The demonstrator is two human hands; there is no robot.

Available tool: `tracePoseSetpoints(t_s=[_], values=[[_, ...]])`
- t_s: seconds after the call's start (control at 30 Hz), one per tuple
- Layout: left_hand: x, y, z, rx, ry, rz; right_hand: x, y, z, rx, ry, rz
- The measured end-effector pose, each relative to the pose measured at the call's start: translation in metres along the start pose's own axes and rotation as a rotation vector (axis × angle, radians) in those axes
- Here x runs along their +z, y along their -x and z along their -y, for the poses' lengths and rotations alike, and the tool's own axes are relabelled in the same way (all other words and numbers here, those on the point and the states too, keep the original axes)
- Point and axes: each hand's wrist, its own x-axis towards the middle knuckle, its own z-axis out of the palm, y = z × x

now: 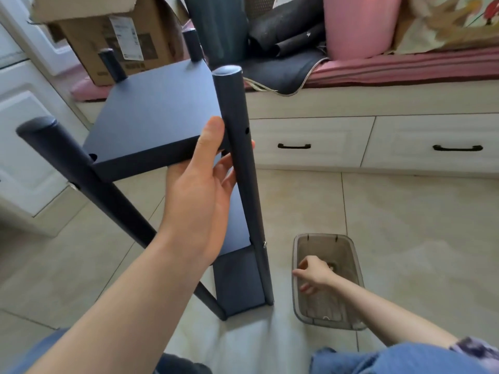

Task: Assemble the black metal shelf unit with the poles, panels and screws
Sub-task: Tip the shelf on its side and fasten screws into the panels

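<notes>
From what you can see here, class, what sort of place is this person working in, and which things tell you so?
Probably a room in a home, perhaps a bedroom. A cushioned window seat with a striped pink pad sits over white drawers with black handles, a pink cylindrical cushion lies on it, and the beige tiled floor looks domestic.

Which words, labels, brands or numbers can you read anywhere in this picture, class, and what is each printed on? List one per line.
None can be read.
White shipping label on the cardboard box: print and barcode too blurred to read.
Dark printing lower on the same box: too blurred to read.
Shelf panel, pole and grey plastic tray: no text visible.
</notes>
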Motion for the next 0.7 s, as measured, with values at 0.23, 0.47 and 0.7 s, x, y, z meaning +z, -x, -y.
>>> tracePoseSetpoints(t_s=[0.23, 0.47, 0.7], values=[[0.002, 0.003, -0.001, 0.015, 0.007, -0.027, 0.014, -0.013, 0.011, -0.107, -0.175, 0.108], [0.003, 0.003, -0.001, 0.016, -0.002, -0.017, -0.014, -0.040, -0.003, -0.086, 0.425, -0.074], [-0.003, 0.001, 0.001, 0.020, -0.017, 0.027, 0.001, -0.056, -0.021, -0.104, 0.830, 0.008]])
